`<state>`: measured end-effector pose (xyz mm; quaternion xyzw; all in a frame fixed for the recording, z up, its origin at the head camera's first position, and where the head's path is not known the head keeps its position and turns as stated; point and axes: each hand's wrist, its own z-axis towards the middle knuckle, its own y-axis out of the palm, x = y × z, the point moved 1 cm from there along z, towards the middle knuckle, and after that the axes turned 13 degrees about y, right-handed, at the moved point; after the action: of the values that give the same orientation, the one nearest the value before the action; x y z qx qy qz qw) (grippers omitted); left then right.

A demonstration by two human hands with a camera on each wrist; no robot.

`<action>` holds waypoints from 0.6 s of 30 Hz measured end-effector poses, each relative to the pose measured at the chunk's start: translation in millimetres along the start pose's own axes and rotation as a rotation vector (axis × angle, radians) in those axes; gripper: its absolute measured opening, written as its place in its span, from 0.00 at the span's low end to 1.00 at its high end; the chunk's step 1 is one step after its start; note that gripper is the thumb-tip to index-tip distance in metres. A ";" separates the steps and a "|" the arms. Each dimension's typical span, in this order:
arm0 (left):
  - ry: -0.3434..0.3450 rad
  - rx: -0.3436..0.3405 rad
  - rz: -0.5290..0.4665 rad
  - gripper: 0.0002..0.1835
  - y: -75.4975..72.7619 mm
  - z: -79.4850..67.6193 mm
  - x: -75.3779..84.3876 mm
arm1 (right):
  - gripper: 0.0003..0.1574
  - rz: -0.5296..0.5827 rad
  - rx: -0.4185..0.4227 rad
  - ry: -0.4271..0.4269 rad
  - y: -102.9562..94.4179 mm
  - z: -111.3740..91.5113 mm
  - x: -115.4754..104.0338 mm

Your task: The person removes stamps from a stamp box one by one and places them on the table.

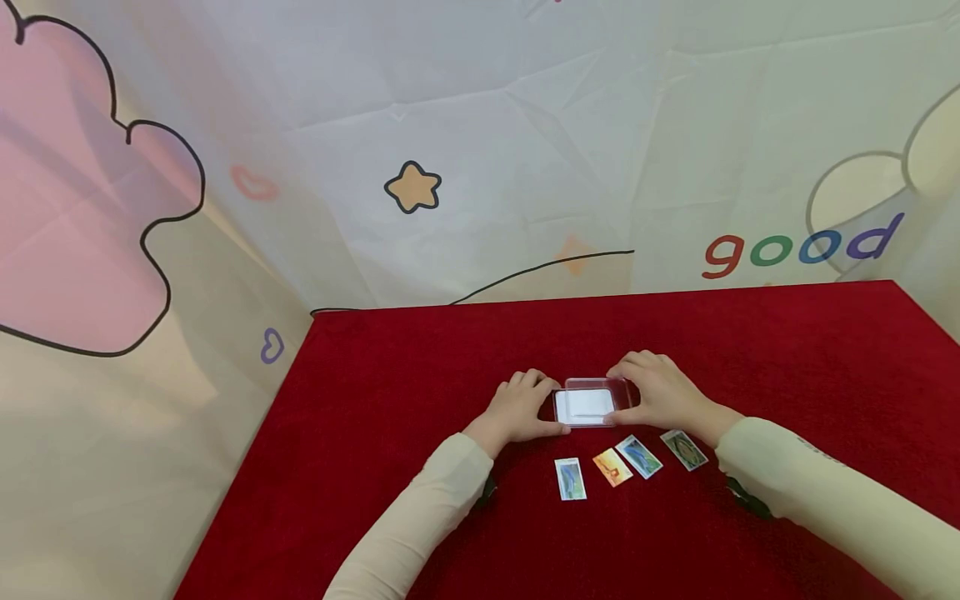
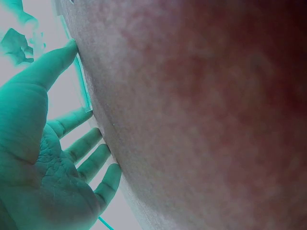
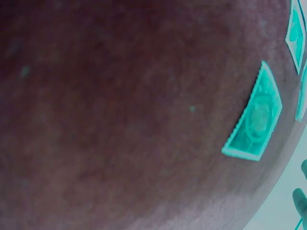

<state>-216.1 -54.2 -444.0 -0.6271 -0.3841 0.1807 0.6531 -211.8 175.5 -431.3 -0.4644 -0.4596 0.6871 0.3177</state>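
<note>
A small clear plastic case (image 1: 585, 407) with a white inside lies on the red cloth between the two hands. My left hand (image 1: 525, 406) spans its left end, thumb at the near corner and fingers at the far one. The left wrist view shows that hand's thumb and index tips at the case's edge, the other fingers spread. A transparent lid (image 1: 621, 390) sits shifted toward the right over the case, and my right hand (image 1: 663, 392) grips it between thumb and fingers.
Several postage stamps lie nearer me: a blue one (image 1: 571, 479), an orange one (image 1: 612, 467), another blue one (image 1: 639, 457) and a dark green one (image 1: 684, 450) by the right wrist. A printed cloth backdrop (image 1: 487, 183) hangs behind the red table (image 1: 390, 375).
</note>
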 end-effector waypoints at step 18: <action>0.003 -0.004 0.010 0.36 0.2 -0.1 -1.6 | 0.33 0.000 -0.012 -0.041 9.5 3.6 -7.9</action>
<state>-217.0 -55.4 -444.7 -0.6307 -0.3804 0.1822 0.6513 -212.4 163.9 -436.8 -0.4521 -0.4702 0.6935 0.3057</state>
